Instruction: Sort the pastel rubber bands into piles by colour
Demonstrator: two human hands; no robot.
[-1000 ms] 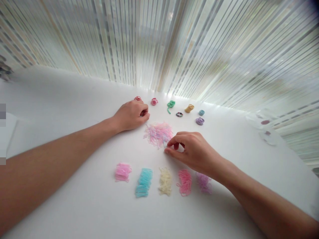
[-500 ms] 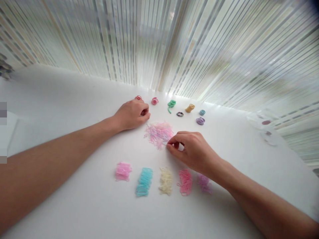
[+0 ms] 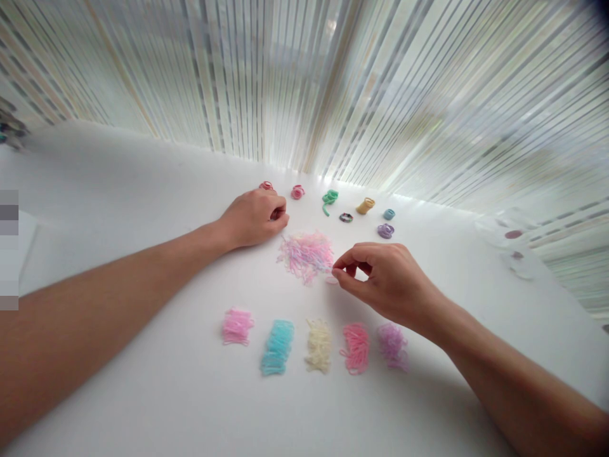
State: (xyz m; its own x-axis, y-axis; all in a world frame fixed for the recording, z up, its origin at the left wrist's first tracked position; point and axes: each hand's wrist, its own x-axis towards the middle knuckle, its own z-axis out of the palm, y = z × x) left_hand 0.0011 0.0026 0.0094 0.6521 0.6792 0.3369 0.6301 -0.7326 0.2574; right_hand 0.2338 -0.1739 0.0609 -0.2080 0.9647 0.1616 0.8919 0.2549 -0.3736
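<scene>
A loose pile of pastel pink, lilac and pale blue loom bands (image 3: 307,255) lies mid-table. At the pile's right edge, my right hand (image 3: 380,279) pinches a small pale loom band between thumb and forefinger; the fingertips partly hide it. Beside the pile's upper left rests my left hand (image 3: 254,218), its fingers curled in; what they hold, if anything, is hidden. Nearer me are sorted heaps of bands: pink (image 3: 237,327), turquoise (image 3: 277,347), cream (image 3: 318,346), coral pink (image 3: 356,348) and lilac (image 3: 392,345).
Along the white table's (image 3: 157,393) far side sit small coils in red (image 3: 266,185), pink (image 3: 297,192), green (image 3: 330,199), mustard (image 3: 366,205), blue (image 3: 389,214) and purple (image 3: 386,231), plus a dark multicoloured ring (image 3: 346,218). Clear plastic items (image 3: 516,254) lie right. A string curtain (image 3: 295,89) hangs behind.
My right hand has moved slightly right and away from the pile, uncovering more of the lilac heap. My left hand stays in place. The view has shifted a little.
</scene>
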